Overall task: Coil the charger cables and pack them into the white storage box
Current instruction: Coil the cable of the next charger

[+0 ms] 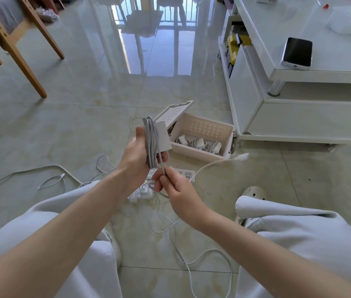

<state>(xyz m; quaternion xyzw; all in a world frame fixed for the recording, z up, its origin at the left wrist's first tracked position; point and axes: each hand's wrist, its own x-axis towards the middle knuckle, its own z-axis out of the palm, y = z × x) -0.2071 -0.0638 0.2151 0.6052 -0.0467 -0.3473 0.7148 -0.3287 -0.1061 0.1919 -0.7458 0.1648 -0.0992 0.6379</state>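
My left hand (137, 154) grips a grey charger brick (163, 136) with its grey cable wound lengthwise around it, held upright above the floor. My right hand (175, 190) pinches the loose end of that cable just below the bundle. The white storage box (204, 154) stands open on the floor behind the bundle, its lid (173, 112) tilted up at the left, with several coiled white chargers (200, 144) inside. A white cable with a plug end (243, 157) runs across the floor in front of the box.
A white power strip (186, 175) and more loose white cables (183, 254) lie on the tiled floor between my knees. A white TV cabinet (299, 112) with a phone (297, 52) stands right. Wooden chair legs (26, 67) are at the far left.
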